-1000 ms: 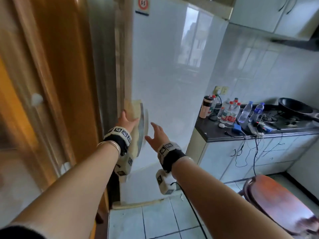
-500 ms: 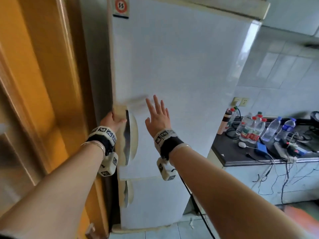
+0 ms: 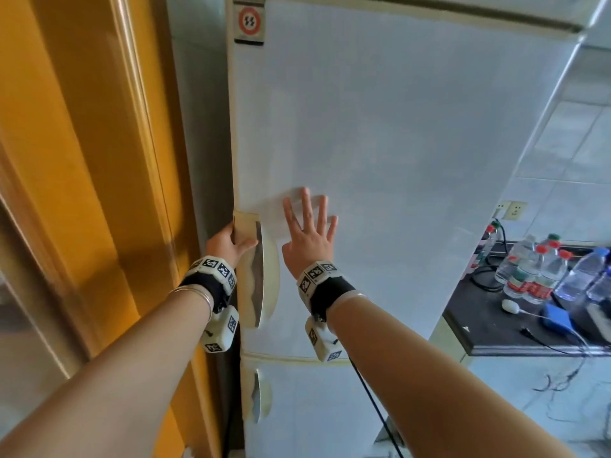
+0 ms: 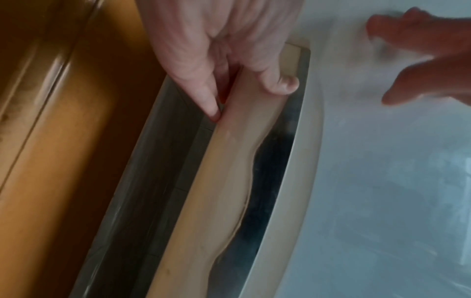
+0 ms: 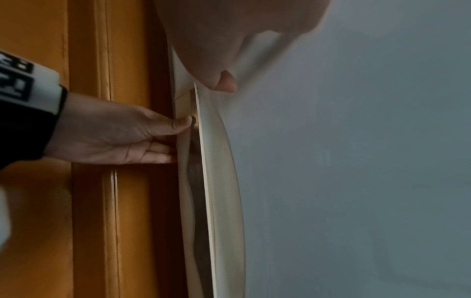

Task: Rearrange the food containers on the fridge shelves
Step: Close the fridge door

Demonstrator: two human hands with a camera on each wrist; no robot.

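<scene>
The white fridge's upper door (image 3: 396, 160) covers the shelves, so no food containers show in any view. My left hand (image 3: 231, 241) grips the cream recessed handle (image 3: 264, 279) at the door's left edge. Its thumb lies on the handle's front and its fingers (image 4: 203, 96) reach behind the edge. My right hand (image 3: 307, 233) lies flat on the door just right of the handle, fingers spread and pointing up. From the right wrist I see the left hand (image 5: 122, 137) at the handle (image 5: 219, 181), with the right thumb (image 5: 219, 80) against the door.
An orange wooden door frame (image 3: 99, 193) stands close on the left of the fridge. The lower fridge door (image 3: 314, 408) has its own handle. On the right, a dark counter (image 3: 496, 325) carries several water bottles (image 3: 542, 272), cables and a blue box.
My view has closed in on the fridge and tilted up. The right hand went from hovering to flat on the door. The left hand stayed on the handle.
</scene>
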